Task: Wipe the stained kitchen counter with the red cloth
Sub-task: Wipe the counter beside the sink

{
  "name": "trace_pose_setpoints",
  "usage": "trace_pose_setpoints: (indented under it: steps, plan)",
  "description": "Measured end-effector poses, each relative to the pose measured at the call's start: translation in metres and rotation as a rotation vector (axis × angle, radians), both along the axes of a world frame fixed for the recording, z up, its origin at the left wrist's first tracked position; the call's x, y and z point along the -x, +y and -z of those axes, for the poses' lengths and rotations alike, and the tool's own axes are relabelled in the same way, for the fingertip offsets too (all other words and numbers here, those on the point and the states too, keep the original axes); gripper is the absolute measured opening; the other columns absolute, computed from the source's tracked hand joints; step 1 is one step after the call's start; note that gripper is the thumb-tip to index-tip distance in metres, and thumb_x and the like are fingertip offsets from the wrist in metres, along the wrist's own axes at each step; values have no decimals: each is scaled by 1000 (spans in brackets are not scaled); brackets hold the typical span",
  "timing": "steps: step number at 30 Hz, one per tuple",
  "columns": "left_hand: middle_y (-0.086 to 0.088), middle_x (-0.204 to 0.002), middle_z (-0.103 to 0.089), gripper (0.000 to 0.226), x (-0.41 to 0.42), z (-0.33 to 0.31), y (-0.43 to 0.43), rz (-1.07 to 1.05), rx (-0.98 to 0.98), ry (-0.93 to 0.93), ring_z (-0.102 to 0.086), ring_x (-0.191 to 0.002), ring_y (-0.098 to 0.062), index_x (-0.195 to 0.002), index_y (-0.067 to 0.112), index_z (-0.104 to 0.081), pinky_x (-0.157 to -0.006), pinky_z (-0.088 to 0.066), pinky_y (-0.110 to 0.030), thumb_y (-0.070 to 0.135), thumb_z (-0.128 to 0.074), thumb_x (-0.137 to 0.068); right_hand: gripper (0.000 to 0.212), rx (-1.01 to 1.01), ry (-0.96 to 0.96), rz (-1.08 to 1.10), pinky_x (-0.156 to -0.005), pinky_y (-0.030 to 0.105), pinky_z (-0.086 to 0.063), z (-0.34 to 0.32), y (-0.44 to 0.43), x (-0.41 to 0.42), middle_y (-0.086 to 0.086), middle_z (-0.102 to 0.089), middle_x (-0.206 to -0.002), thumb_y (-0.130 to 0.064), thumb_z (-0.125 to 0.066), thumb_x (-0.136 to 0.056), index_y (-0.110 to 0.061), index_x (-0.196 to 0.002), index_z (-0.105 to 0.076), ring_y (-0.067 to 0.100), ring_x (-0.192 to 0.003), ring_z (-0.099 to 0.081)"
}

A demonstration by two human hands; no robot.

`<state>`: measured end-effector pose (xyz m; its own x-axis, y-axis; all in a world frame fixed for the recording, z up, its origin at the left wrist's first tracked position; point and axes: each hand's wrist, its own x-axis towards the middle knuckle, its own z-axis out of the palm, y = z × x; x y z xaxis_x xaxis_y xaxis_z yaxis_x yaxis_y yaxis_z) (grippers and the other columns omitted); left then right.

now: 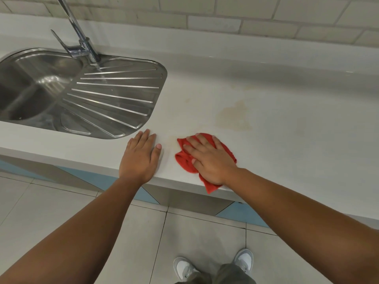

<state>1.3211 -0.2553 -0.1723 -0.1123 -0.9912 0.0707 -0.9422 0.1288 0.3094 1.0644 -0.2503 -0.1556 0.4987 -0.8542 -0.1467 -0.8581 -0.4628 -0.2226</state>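
Observation:
The red cloth (183,160) lies bunched on the pale kitchen counter (287,140) near its front edge, one corner hanging over the edge. My right hand (211,158) presses flat on top of it, fingers spread and straight. A brownish stain (235,114) marks the counter a little beyond the cloth, and a fainter patch (171,138) sits just left of it. My left hand (141,156) rests flat on the counter, left of the cloth, fingers straight and holding nothing.
A steel sink with a ribbed drainboard (114,95) is set into the counter at the left, with a tall tap (86,46) behind it. A tiled wall (246,17) runs along the back. Below the counter edge lies tiled floor, with my shoes (244,261).

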Motion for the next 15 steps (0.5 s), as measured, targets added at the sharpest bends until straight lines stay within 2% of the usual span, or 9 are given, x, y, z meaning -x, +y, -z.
trace_pose_setpoints:
  steps: [5, 9, 15]
  plan:
    - [-1, -166, -23, 61, 0, 2, 0, -2, 0, -7, -12, -155, -18, -157, 20, -31, -126, -11, -39, 52, -15, -108, 56, 13, -19, -111, -124, 45, 5, 3, 11, 42, -15, -5, -167, -44, -27, -103, -36, -158, -19, 8, -153, 7]
    - [0, -167, -21, 63, 1, 2, 0, -7, -7, -9, -11, -155, -17, -157, 21, -30, -126, -11, -39, 54, -13, -107, 58, 31, 10, 37, -124, 49, -1, 1, -14, 48, -11, -8, -168, -42, -27, -103, -34, -159, -15, 11, -153, 3]
    - [0, -165, -25, 65, 1, 1, 0, -21, -1, 23, -15, -154, -17, -157, 20, -32, -126, -14, -40, 56, -14, -105, 57, -6, -22, 220, -123, 54, 3, -1, -57, 3, -9, -5, -168, -37, -27, -103, -31, -159, -15, 15, -154, 6]
